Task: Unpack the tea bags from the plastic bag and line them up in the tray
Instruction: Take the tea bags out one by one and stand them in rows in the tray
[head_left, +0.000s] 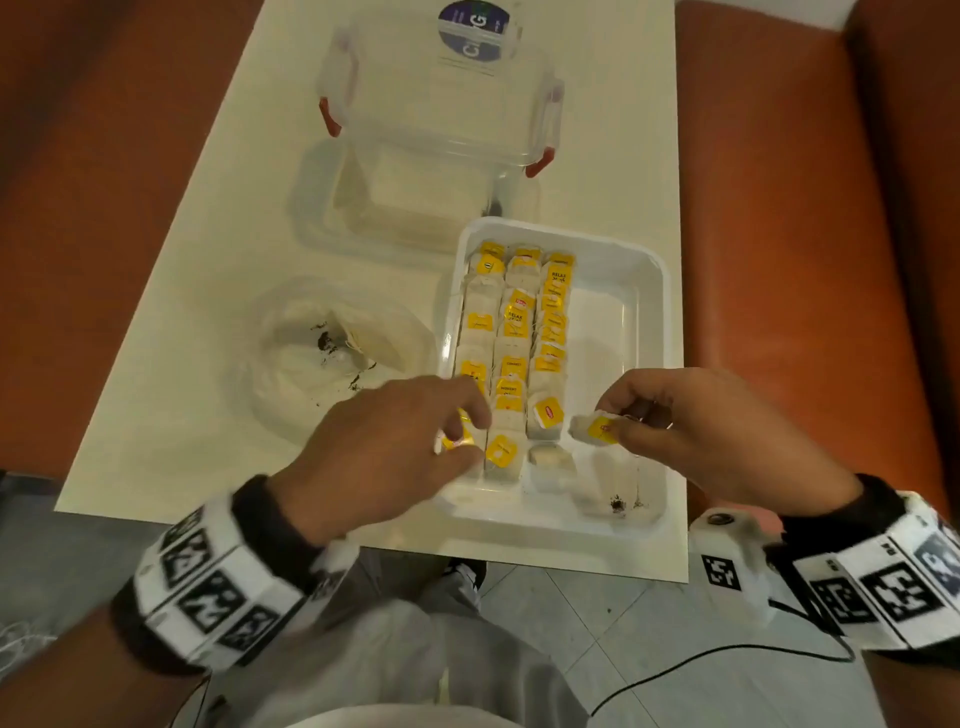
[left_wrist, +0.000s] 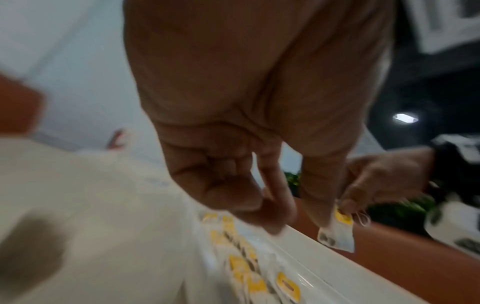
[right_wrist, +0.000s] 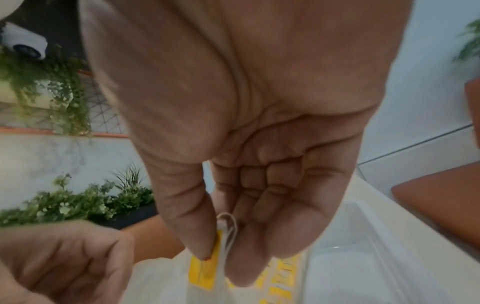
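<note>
A white tray (head_left: 649, 291) on the right of the table holds three rows of tea bags (head_left: 514, 322) with yellow tags. My right hand (head_left: 618, 421) hovers over the tray's near part and pinches a tea bag (head_left: 595, 430) by its tag end between thumb and fingers; the right wrist view shows this tea bag (right_wrist: 205, 267) with its looped string. My left hand (head_left: 467, 436) hangs over the tray's near left corner, fingers loosely curled, and the blurred left wrist view shows nothing in it. The crumpled plastic bag (head_left: 332, 353) lies left of the tray.
A clear lidded box (head_left: 441, 93) with red clips stands at the back, with a clear tub (head_left: 405, 208) in front of it. Loose tea dust (head_left: 618, 503) lies in the tray's near right corner. Orange seats (head_left: 779, 208) flank the table (head_left: 218, 260).
</note>
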